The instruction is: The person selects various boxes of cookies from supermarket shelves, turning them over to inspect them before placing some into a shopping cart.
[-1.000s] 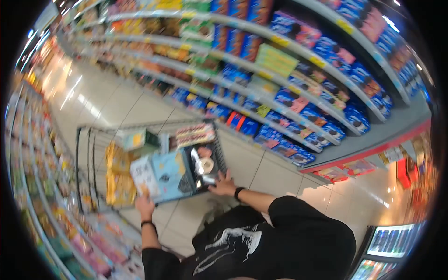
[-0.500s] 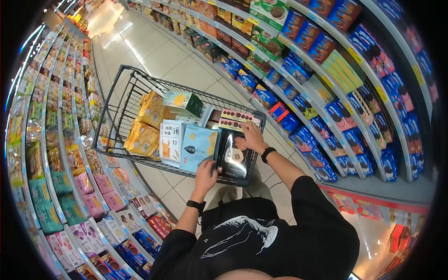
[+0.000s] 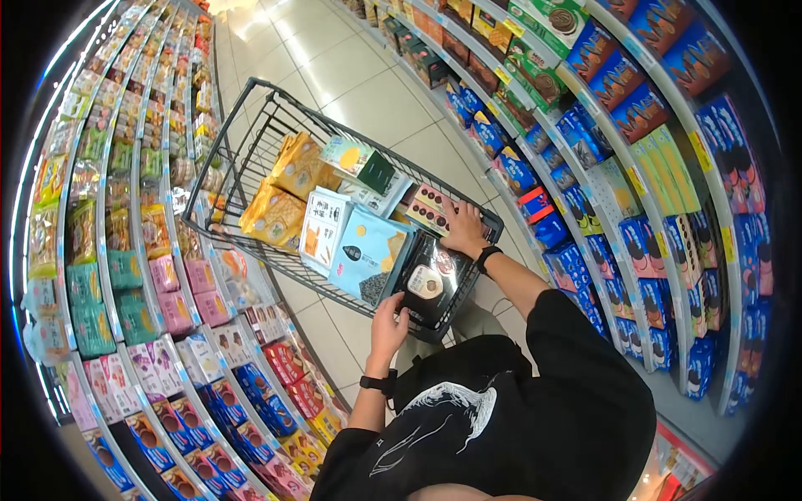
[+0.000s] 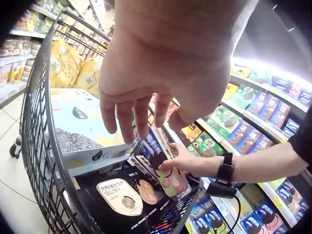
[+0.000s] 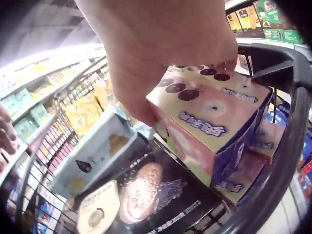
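My right hand (image 3: 464, 230) grips a pink and cream cookie box (image 5: 209, 105) from above, its thumb against one side and the other fingers mostly hidden. That box sits on similar boxes in the shopping cart's near corner. Beside it lies a glossy black biscuit box (image 3: 434, 280). My left hand (image 3: 389, 324) hovers over the near edge of the black box, its fingers loosely extended and holding nothing. A light blue box (image 3: 369, 249) leans next to the black one, with a white pack (image 3: 324, 227) beyond it.
Yellow biscuit bags (image 3: 274, 210) and a green and white box (image 3: 357, 163) fill the cart's far part. The dark cart frame (image 5: 303, 109) surrounds everything. Stocked shelves line both sides, with blue cookie packs (image 3: 642, 238) on the right and a tiled floor (image 3: 368, 71) ahead.
My right hand has gone from the black box to the cookie box and taken hold of it. My left hand has shifted from the cart's left side to the black box's near edge.
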Action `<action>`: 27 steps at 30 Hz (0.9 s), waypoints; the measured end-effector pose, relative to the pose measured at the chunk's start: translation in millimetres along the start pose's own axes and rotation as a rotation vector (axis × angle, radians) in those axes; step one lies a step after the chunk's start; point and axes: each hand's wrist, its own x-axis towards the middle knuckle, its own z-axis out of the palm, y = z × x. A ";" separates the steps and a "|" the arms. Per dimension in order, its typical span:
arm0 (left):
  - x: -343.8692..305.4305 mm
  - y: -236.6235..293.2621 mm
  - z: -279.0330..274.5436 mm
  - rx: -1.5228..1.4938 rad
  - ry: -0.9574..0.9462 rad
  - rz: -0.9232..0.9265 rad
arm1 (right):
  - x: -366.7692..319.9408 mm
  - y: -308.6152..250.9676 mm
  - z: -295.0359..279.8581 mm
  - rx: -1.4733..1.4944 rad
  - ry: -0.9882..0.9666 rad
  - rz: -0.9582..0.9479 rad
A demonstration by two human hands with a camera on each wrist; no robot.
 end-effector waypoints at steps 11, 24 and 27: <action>29.4 12.2 36.5 -0.568 0.070 -0.223 | -63.1 -54.9 -91.2 0.511 -0.113 -0.437; 40.4 45.0 19.5 -0.905 -0.097 -0.329 | -89.7 -58.5 -113.3 1.458 -0.544 -0.050; 43.2 47.3 23.2 -1.025 -0.048 -0.254 | -99.7 -63.0 -128.4 1.471 -0.487 -0.053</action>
